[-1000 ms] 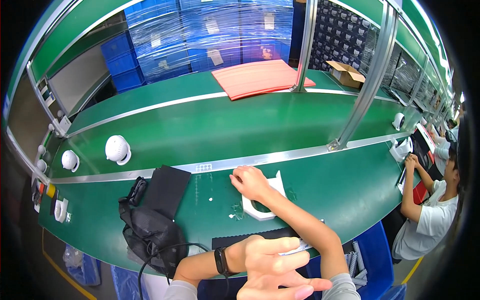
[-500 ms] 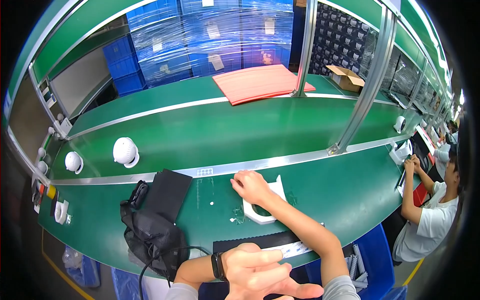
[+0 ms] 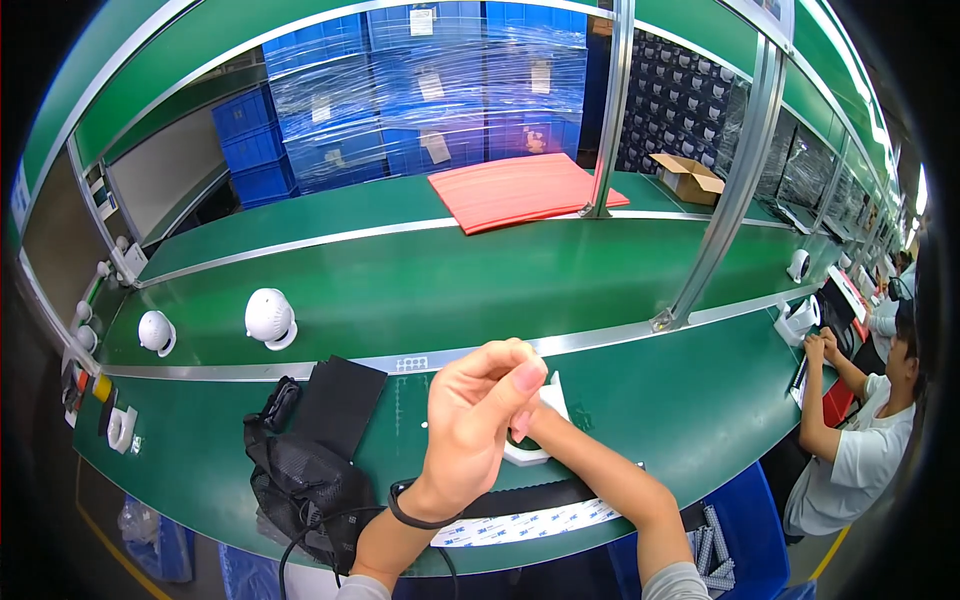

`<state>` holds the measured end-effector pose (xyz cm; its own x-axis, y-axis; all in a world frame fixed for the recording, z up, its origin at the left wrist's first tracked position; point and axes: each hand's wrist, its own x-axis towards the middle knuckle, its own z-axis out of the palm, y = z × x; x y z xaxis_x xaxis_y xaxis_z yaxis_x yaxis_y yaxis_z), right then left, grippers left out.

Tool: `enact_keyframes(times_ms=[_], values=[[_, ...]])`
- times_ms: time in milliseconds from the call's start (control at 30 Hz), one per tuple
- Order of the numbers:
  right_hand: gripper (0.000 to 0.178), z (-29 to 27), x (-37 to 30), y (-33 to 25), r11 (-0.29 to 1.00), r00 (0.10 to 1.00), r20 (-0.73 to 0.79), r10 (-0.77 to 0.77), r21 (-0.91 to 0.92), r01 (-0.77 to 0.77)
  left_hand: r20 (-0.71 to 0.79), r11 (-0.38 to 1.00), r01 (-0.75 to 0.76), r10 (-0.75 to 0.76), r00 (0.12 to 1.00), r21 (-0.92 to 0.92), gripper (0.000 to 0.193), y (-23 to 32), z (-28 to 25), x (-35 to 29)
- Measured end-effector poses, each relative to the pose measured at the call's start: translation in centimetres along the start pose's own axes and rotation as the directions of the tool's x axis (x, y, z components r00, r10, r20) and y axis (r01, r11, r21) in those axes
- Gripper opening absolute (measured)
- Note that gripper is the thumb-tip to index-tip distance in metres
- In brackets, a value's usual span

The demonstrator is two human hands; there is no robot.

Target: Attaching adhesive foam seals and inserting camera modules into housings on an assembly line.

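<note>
My left hand (image 3: 468,425) is raised over the near bench, its fingers curled and thumb pressed against them. Whatever it may grip is too small or hidden to make out. Behind it, my right hand is mostly hidden; the right forearm (image 3: 600,458) reaches in from the lower right. Under my hands lies a white plastic ring-shaped part (image 3: 555,395) with an upright tab, partly covered by the right arm. Nearer to me rest a black strip (image 3: 530,497) and a white strip with blue print (image 3: 530,525).
A black mesh bag (image 3: 305,485) with a cable and a black flat panel (image 3: 340,405) lie at left. White rounded devices (image 3: 270,318) stand on the green belt (image 3: 440,290). A metal post (image 3: 725,200) rises at right. A co-worker (image 3: 855,440) sits at far right beside a blue bin (image 3: 755,530).
My left hand has risen from the near edge, its spread fingers now curled, and covers my right hand. More of the printed white strip shows. The view has tilted slightly up.
</note>
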<state>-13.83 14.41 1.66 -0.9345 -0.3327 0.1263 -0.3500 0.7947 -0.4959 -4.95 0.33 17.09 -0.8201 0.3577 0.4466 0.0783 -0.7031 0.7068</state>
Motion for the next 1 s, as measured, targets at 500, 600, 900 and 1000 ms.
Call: enact_keyframes(times_ms=[500,600,900,1000], values=[[0.038,-1.1,-0.8,-0.7,0.958,0.995,-0.019,0.094,0.275,-0.085,0.130,0.993,0.089,-0.077,0.988,-0.083,0.033,-0.5,0.2,-0.1],[0.039,-1.9,-1.0,-1.3,0.942,0.990,0.037,0.133,0.305,-0.138,0.135,0.997,0.042,-0.033,0.990,-0.066,0.037,-0.4,0.5,-0.2],[0.038,-2.5,-0.9,-2.1,0.959,0.987,0.076,0.141,0.238,-0.156,0.143,0.998,-0.015,0.024,0.989,-0.063,0.033,-0.3,0.4,-0.2],[0.038,-1.3,-0.2,-1.6,0.968,0.980,0.108,0.167,0.173,-0.184,0.165,0.986,-0.016,0.044,0.985,-0.165,0.015,-0.1,0.4,-0.1]])
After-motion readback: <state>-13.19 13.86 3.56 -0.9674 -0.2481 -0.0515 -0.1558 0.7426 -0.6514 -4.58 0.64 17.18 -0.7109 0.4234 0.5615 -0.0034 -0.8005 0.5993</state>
